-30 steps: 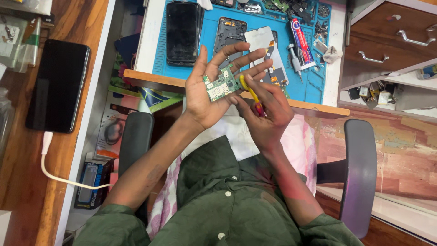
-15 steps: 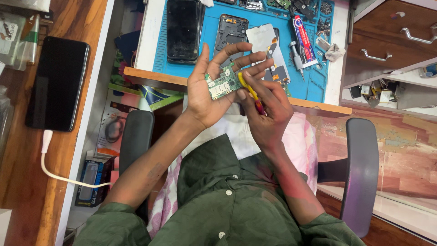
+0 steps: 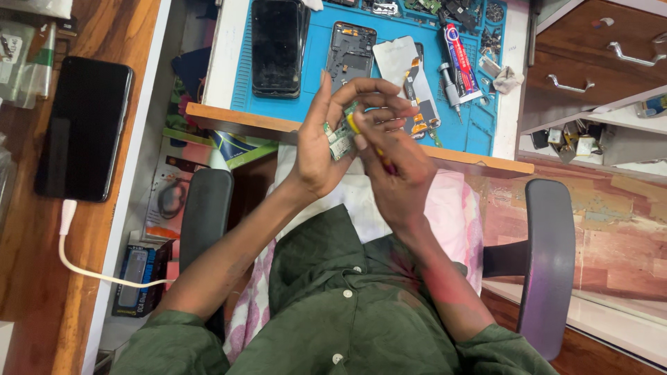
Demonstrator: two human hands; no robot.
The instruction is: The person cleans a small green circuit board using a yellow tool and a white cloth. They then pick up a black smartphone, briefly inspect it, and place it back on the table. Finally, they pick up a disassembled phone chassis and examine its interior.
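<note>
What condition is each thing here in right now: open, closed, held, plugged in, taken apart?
Small green circuit board: held in the left hand.
Yellow-handled tool: gripped in the right hand, tip at the board.
Phone frame: opened, insides exposed, lying on the blue mat.
Black phone on the wooden desk: screen dark, white cable plugged in.
Glue tube: lying flat.

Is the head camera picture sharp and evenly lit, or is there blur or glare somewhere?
Head view: soft, even light, no hard shadows; the left hand and right hand look slightly soft around the small green circuit board; faint glare on the black phone; straight edges bend towards the frame borders.
</note>
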